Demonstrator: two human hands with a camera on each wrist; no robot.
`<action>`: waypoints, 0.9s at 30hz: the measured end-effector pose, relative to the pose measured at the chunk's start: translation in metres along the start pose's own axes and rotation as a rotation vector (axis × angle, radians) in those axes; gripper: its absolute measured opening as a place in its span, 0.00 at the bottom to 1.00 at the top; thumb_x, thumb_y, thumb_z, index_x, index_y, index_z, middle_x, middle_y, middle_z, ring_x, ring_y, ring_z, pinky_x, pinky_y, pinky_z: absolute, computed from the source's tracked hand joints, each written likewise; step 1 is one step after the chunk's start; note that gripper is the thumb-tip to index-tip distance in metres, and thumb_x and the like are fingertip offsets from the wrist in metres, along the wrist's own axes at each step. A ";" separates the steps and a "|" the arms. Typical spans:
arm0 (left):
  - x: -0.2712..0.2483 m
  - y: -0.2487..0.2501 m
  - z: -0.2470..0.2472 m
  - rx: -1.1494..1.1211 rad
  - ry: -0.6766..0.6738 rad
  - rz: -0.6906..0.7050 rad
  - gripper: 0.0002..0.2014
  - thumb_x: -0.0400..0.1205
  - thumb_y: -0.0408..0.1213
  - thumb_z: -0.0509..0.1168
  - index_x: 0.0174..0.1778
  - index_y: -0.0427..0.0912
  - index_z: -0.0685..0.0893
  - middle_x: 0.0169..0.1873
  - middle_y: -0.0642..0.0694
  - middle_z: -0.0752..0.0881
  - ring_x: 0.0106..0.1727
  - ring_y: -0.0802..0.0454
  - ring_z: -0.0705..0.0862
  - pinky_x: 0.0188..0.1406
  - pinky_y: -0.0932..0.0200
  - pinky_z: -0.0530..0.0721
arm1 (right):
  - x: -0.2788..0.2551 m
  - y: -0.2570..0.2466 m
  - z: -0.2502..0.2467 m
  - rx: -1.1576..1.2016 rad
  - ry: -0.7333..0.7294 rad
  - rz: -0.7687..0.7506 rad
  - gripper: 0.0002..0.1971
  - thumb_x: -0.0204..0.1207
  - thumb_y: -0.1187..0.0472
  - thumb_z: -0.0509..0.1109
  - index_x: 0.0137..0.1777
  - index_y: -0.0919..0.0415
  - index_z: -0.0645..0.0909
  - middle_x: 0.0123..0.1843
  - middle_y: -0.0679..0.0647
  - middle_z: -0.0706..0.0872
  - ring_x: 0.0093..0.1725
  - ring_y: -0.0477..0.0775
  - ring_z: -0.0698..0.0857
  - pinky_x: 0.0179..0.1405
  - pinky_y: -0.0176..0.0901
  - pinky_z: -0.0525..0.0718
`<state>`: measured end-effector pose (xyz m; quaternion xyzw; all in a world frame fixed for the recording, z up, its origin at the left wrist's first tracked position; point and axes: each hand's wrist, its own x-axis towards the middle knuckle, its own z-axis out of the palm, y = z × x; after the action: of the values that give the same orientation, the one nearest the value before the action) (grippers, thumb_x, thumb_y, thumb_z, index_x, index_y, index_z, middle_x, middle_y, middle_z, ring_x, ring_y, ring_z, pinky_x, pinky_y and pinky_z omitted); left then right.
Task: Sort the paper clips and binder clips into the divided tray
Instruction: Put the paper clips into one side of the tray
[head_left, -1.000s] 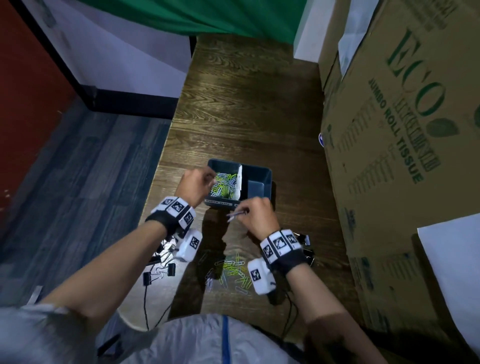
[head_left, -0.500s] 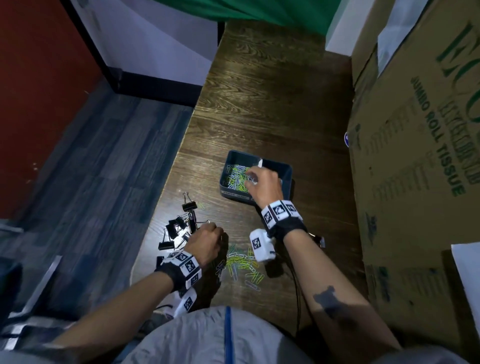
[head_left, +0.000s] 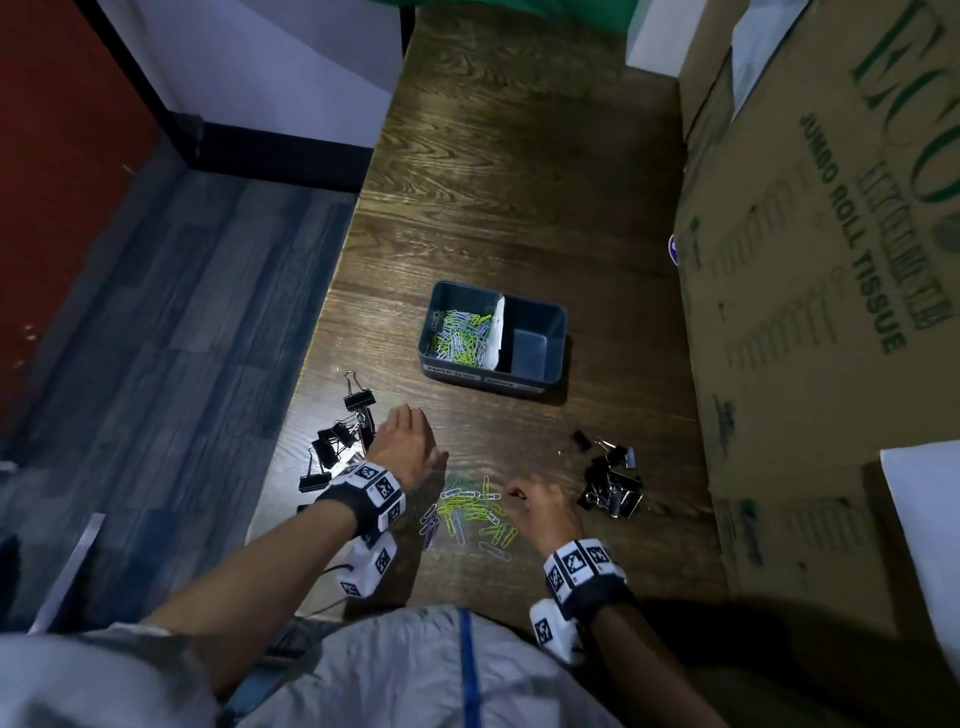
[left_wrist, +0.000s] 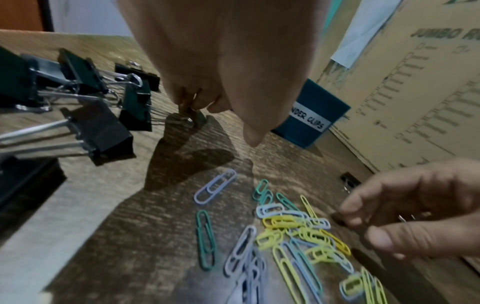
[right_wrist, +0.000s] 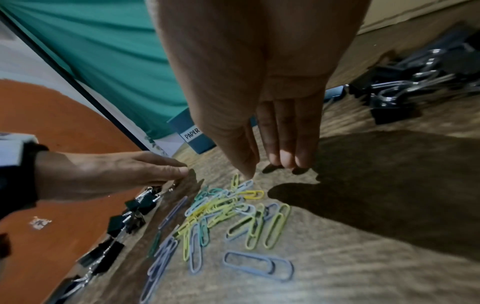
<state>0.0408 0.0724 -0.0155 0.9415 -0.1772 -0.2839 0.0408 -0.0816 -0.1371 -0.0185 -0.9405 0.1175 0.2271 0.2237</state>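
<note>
A dark blue divided tray (head_left: 554, 358) stands mid-table. Its left part holds coloured paper clips (head_left: 460, 335); its right part looks bare. Loose paper clips (head_left: 470, 514) lie at the near edge between my hands. Black binder clips lie in a left heap (head_left: 337, 441) and a right heap (head_left: 610, 486). My left hand (head_left: 402, 415) reaches down beside the left heap; its fingertips (left_wrist: 191, 102) meet a clip's wire handle (left_wrist: 182, 121), thumb hanging apart. My right hand (right_wrist: 270, 168) hangs over the loose pile with straight fingers, thumb tip on a paper clip (right_wrist: 245, 185), holding nothing.
A tall cardboard box (head_left: 831, 312) printed "JUMBO ROLL TISSUE" walls off the table's right side. The table's left edge (head_left: 332, 312) drops to a grey floor. Bare wood (head_left: 519, 182) stretches beyond the tray. Tray labels read "PAPER" (right_wrist: 192, 133) and "NDER CLIPS" (left_wrist: 309, 122).
My right hand has come back from over the tray's left part to the loose paper clips. My left hand, at the tray a second ago, now reaches by the left binder clips.
</note>
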 end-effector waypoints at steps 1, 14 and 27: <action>-0.003 0.003 0.002 0.011 -0.030 0.030 0.39 0.86 0.58 0.49 0.82 0.31 0.45 0.82 0.29 0.47 0.83 0.35 0.47 0.83 0.43 0.50 | -0.003 0.002 0.000 0.000 0.023 -0.018 0.13 0.78 0.52 0.73 0.62 0.42 0.84 0.59 0.53 0.86 0.54 0.58 0.88 0.49 0.52 0.88; -0.065 0.015 0.053 0.132 -0.060 0.464 0.34 0.86 0.48 0.55 0.83 0.35 0.51 0.84 0.36 0.50 0.84 0.40 0.50 0.82 0.46 0.57 | -0.009 -0.026 0.027 -0.140 0.015 -0.167 0.31 0.71 0.61 0.78 0.74 0.53 0.73 0.67 0.57 0.73 0.67 0.62 0.76 0.62 0.58 0.82; -0.064 0.012 0.043 -0.073 -0.089 0.143 0.53 0.70 0.48 0.78 0.82 0.39 0.50 0.71 0.39 0.62 0.68 0.42 0.70 0.62 0.47 0.81 | -0.022 0.000 0.025 0.054 -0.076 -0.099 0.49 0.65 0.62 0.85 0.83 0.44 0.62 0.84 0.48 0.58 0.81 0.54 0.65 0.71 0.54 0.78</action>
<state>-0.0361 0.0849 -0.0159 0.9106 -0.2354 -0.3282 0.0872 -0.1106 -0.1227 -0.0281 -0.9296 0.0683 0.2479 0.2641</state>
